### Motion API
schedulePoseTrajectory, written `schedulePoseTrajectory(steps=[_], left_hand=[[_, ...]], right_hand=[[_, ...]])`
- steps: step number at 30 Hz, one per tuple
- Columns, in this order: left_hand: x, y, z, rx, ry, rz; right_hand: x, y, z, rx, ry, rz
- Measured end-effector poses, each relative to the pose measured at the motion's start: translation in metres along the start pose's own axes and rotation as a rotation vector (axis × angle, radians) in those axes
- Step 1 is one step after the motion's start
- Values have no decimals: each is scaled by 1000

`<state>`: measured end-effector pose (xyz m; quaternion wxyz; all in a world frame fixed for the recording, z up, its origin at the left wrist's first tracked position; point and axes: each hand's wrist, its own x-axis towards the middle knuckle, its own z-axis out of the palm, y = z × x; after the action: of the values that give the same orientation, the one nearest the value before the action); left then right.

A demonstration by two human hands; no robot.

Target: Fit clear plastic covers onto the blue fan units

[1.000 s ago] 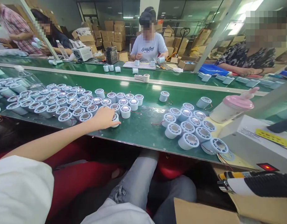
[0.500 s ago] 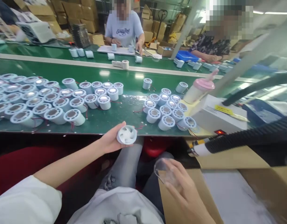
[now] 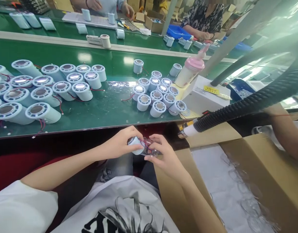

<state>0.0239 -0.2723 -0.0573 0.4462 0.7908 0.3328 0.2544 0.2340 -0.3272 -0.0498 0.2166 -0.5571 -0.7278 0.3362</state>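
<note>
Just off the table's front edge, my left hand (image 3: 121, 142) is closed round a light blue cylinder (image 3: 136, 145), which lies on its side. Red and dark wires show at its right end, inside a clear plastic cover (image 3: 149, 147). The fingers of my right hand (image 3: 164, 155) are wrapped round this cover, which meets the cylinder between the two hands. Behind them, a group of similar cylinders (image 3: 156, 95) stands on the green table (image 3: 110, 111). Several more, with red wires, stand at the left (image 3: 42, 111).
An open cardboard box (image 3: 204, 168) with clear covers is at the right. Above it hangs a black ribbed hose (image 3: 236, 106). A white box (image 3: 207, 97) and a pink-lidded cup (image 3: 190, 71) stand on the table's right. Two people sit across; another person's arm (image 3: 284, 129) is at far right.
My hands have come together, and the clear cover now sits against the cylinder's wired end. The cylinder has turned onto its side. The view has shifted down and to the right.
</note>
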Motion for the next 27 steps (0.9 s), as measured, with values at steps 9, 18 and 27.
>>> schedulePoseTrajectory(steps=[9,18,27], left_hand=[[0,-35,18,11,-28,247],[-7,-25,19,-552,-163,-51],[-11,-23,13,-556,-250,23]], right_hand=[[-4,-7,1,467,206,144],[-8,9,-4,515,83,-31],[-23,12,0,264,89,-125]])
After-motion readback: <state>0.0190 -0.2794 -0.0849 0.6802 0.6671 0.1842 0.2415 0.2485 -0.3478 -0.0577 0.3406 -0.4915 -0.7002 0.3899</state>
